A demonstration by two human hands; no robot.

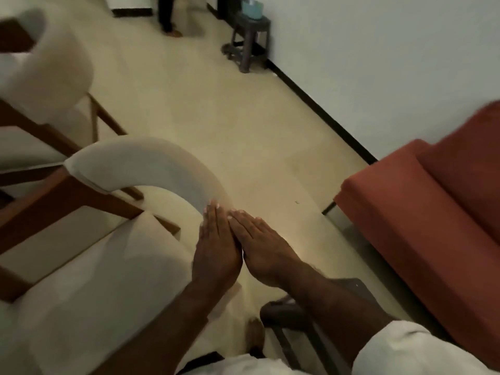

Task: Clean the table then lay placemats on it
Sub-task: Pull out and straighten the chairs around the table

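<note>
The left hand [216, 253] and the right hand [261, 247] are flat, with straight fingers, and hold nothing. They touch side by side, and the fingers point away from the person. They are over the floor [243, 117], just beside the curved back of a white chair [140, 163]. A red sofa [433, 226] is on the right.

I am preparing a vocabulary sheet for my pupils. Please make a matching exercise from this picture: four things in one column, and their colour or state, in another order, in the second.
Column one:
1. sofa
2. box
3. stool
4. left hand

Column two:
a. teal
b. fingers straight
c. rust red
d. dark

Pairs: 1-c, 2-a, 3-d, 4-b
</note>
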